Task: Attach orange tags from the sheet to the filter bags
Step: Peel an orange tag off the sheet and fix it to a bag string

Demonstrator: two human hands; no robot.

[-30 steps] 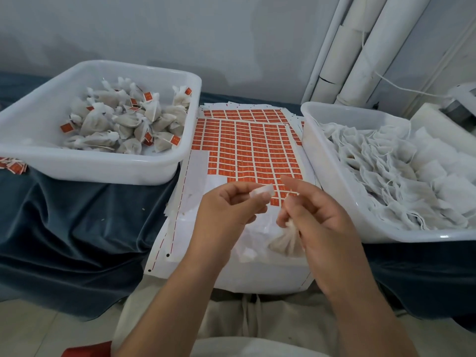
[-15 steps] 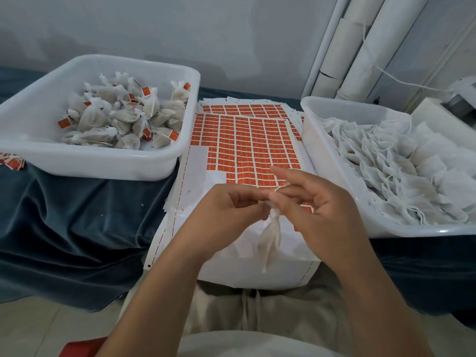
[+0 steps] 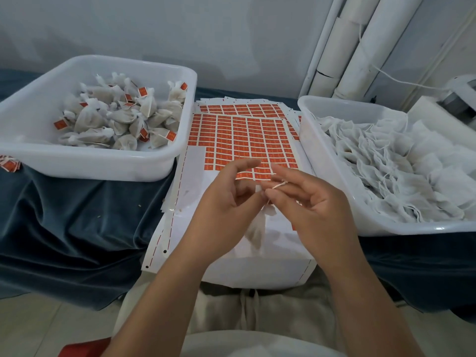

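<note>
Head camera, low centre: left hand (image 3: pixel 226 202) half curled, forefinger lifted and nearly straight, thumb and middle fingers pinching a small white paper slip (image 3: pixel 258 188), possibly a tag seen from its blank back. Too small and blurred to say more.

Just beside it, thumb tips almost meeting, right hand (image 3: pixel 316 202): thumb and forefinger nipping a thin pale string (image 3: pixel 279 185), remaining fingers loose and fanned, holding nothing else.

Hanging below and between the two hands, a small white gauzy filter bag (image 3: pixel 257 228). Blurred, pale against pale paper, its left side hidden behind the left hand.

Under both hands, a white backing sheet of orange rectangular tags (image 3: pixel 244 140), lying flat between two tubs. Orange rows across the far part, bare white nearer, near end drooping off the edge toward the lap. Nearest orange rows partly covered by the fingers.

To the left, touching the sheet's edge, left white plastic tub (image 3: pixel 90 163) holding filled, tagged filter bags (image 3: pixel 116 119).

To the right, right white plastic tub (image 3: pixel 412 229) heaped with flat white filter bags (image 3: pixel 386 161) and tangled strings, cut off by the frame.

Beneath everything, a dark blue velvet cloth (image 3: pixel 77 215). At the far left edge, a few loose orange tags (image 3: pixel 9 163), half out of frame.
</note>
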